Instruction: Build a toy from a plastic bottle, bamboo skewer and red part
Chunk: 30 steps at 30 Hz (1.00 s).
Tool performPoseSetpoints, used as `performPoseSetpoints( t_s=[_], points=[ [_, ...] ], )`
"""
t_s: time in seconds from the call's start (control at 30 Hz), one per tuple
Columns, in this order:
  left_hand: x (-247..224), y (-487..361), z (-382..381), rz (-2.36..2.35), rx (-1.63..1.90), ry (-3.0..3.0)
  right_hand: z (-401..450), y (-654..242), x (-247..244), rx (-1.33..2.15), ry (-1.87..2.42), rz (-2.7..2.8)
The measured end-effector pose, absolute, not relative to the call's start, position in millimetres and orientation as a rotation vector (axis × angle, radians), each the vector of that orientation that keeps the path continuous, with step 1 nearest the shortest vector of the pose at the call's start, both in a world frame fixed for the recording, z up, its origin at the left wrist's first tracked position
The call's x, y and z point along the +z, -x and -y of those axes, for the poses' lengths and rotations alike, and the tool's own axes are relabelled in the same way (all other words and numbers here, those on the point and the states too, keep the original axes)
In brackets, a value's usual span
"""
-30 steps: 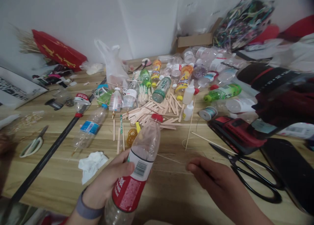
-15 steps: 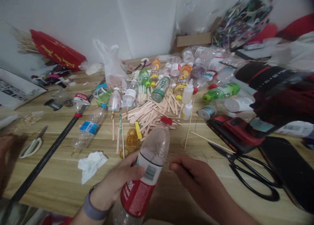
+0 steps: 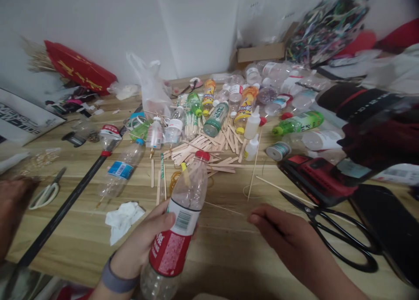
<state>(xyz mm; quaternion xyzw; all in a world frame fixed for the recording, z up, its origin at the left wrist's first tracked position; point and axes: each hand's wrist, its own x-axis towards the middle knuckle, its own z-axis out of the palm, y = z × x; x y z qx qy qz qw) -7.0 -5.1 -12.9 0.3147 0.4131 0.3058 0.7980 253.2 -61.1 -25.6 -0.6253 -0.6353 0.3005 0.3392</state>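
Note:
My left hand (image 3: pixel 153 230) is wrapped round a clear plastic bottle (image 3: pixel 193 182) with a red cap and a red and white label, held tilted with the cap away from me. To the right of it, my right hand (image 3: pixel 278 234) has thumb and forefinger pinched together. A thin string (image 3: pixel 225 208) stretches from the bottle's side toward those fingertips. Where it is fixed on the bottle is hidden. Beyond the bottle lies a pile of wooden craft sticks (image 3: pixel 196 149), with rubber bands (image 3: pixel 176 178) partly hidden behind the bottle.
Black scissors (image 3: pixel 340 230), a phone (image 3: pixel 386 230) and a red and black power drill (image 3: pixel 356 116) are on the right. Several bottles and glue bottles crowd the back. A crumpled tissue (image 3: pixel 122 219), a black pole (image 3: pixel 65 199) and another person's hand (image 3: pixel 15 208) are at left.
My left hand has moved the bottle left and a little toward me. My right hand has shifted right, so the gap has widened and the taut string now shows between them.

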Motion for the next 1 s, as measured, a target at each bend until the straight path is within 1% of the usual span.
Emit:
performPoseSetpoints(
  t_s=[0.17, 0.3, 0.53, 0.6, 0.77, 0.83, 0.9, 1.0],
  points=[
    [-9.0, 0.8, 4.1, -0.882, 0.580, -0.704, 52.4, -233.7, -23.1, 0.821, 1.528, 1.774],
    [-9.7, 16.0, 0.3, -0.907, 0.662, -0.710, 56.6, -249.3, -28.2, 0.798, 1.607, 1.731],
    [-15.4, 22.9, 0.2, -0.916, 0.662, -0.729, 63.3, -264.4, -35.4, 0.727, 1.628, 1.773],
    [-15.1, 19.5, 0.2, -0.942, 0.647, -0.715, 62.0, -258.0, -34.0, 0.604, 1.664, 1.756],
    [-17.3, 10.9, 2.2, -0.959, 0.608, -0.706, 51.4, -233.7, -25.5, 0.026, 1.532, 1.893],
    [-18.0, 10.7, 4.9, -0.909, 0.574, -0.685, 44.8, -226.8, -25.1, -0.134, 1.566, 1.944],
    [-17.2, 14.0, 7.9, -0.866, 0.560, -0.672, 38.9, -224.6, -28.0, -0.099, 1.733, 1.994],
    [-13.6, 22.8, 11.0, -0.847, 0.612, -0.697, 36.3, -229.7, -35.4, 0.173, 1.904, 2.087]
  ],
)
